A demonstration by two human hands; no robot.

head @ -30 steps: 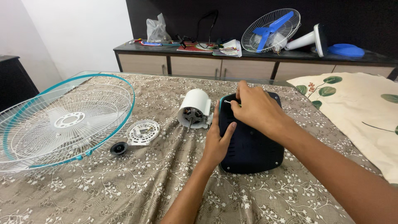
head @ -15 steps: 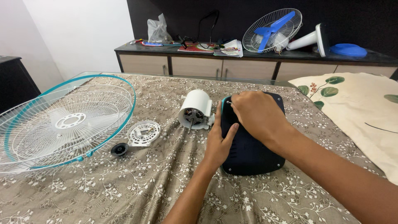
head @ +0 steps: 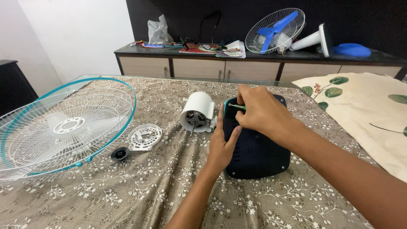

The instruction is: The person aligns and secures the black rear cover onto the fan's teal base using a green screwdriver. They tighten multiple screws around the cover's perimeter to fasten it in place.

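Observation:
A dark navy fan base (head: pixel 258 154) lies flat on the patterned cloth, with a white motor housing (head: pixel 198 112) at its upper left. My left hand (head: pixel 223 144) presses on the base's left edge. My right hand (head: pixel 263 113) is closed around a thin green-handled screwdriver (head: pixel 237 107) whose tip points at the base's upper left corner.
A white and teal fan grille (head: pixel 63 127) lies at the left. A small white round plate (head: pixel 144 137) and a black knob (head: pixel 120 153) sit beside it. A leaf-print pillow (head: pixel 369 110) is at the right. The far sideboard (head: pixel 254 59) carries a blue fan and clutter.
My right hand has shifted a little toward the base's upper left corner and the screwdriver now shows in its grip. My left hand stays on the base's edge.

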